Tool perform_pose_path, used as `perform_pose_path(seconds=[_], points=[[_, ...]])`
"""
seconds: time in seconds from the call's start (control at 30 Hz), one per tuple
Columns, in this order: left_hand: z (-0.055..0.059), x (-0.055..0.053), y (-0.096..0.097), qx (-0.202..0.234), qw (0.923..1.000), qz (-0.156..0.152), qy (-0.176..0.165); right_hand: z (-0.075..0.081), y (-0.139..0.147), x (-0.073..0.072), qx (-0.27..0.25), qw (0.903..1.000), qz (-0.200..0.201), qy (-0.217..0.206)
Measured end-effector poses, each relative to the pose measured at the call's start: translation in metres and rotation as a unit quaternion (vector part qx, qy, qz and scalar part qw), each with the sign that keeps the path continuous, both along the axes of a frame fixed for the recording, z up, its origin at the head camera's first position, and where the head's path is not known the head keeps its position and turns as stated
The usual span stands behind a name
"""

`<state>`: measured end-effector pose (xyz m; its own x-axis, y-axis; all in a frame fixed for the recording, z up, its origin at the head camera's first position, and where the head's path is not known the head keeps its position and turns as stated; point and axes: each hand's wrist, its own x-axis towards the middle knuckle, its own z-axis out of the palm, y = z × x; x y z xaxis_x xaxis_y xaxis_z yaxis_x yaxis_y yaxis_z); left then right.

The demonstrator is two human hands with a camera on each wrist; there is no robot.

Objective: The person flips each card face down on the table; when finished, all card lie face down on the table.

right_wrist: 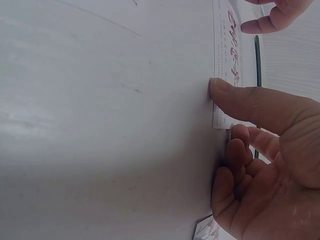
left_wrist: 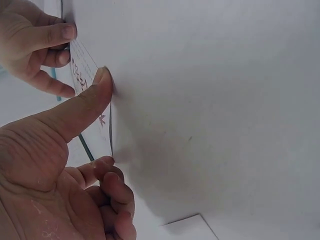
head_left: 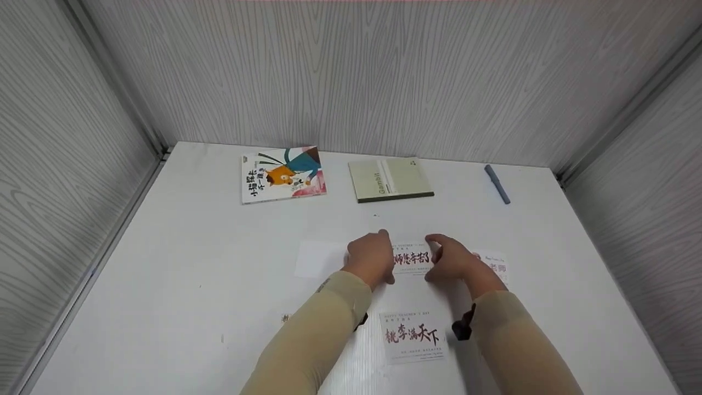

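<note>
A white card with red Chinese lettering (head_left: 412,259) is held between both hands, low over the white table. My left hand (head_left: 371,258) grips its left end, thumb on the near edge and fingers at the far edge. At the right end my right hand (head_left: 456,260) pinches the card in the same way, its thumb (right_wrist: 227,92) on the near edge. A similar lettered card (head_left: 414,338) lies nearer, between the forearms. Beside the left hand is a blank white card (head_left: 321,259). Another printed card (head_left: 499,267) is partly hidden behind the right wrist.
At the back of the table (head_left: 181,241) lie a picture book (head_left: 285,178), a green notebook (head_left: 392,178) marked "Gambit" and a blue-grey pen (head_left: 497,184). Wood-grain panels enclose the back and sides. A small printed corner (head_left: 286,317) shows beside the left sleeve.
</note>
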<state>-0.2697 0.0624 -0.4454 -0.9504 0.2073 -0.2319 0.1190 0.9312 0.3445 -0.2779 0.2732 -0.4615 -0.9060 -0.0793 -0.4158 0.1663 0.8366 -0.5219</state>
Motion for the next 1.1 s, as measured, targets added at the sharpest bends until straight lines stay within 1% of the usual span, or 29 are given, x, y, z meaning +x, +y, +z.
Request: perform_pose_path(seconds=[0.2,0.37,0.5,0.63,0.7,0.87,0.97,1.1], points=[[0.001,0.001,0.0,0.017,0.9998,0.009,-0.008,0.0,0.001,0.0,-0.007,0.9999,0.009,-0.001],[0.0,0.001,0.0,0.026,0.9996,0.008,-0.008,-0.002,0.001,0.001,-0.009,0.9999,-0.009,0.004],[-0.003,-0.004,0.004,0.023,0.9997,0.007,-0.01,0.0,-0.001,0.004,0.006,0.9996,-0.021,0.018],[-0.01,-0.012,0.008,0.015,0.9996,0.01,-0.023,0.001,-0.007,0.008,0.011,0.9993,-0.013,0.033],[-0.011,-0.014,0.008,0.016,0.9994,0.011,-0.027,0.002,-0.009,0.008,0.008,0.9991,-0.009,0.04],[-0.007,-0.01,0.005,0.028,0.9992,0.004,-0.028,-0.002,-0.009,0.008,-0.006,0.9988,-0.012,0.047],[-0.007,-0.007,0.004,0.029,0.9992,0.0,-0.028,-0.005,-0.008,0.009,-0.019,0.9989,-0.013,0.042],[-0.005,-0.004,0.004,0.03,0.9992,-0.001,-0.027,-0.006,-0.007,0.009,-0.021,0.9991,-0.014,0.035]])
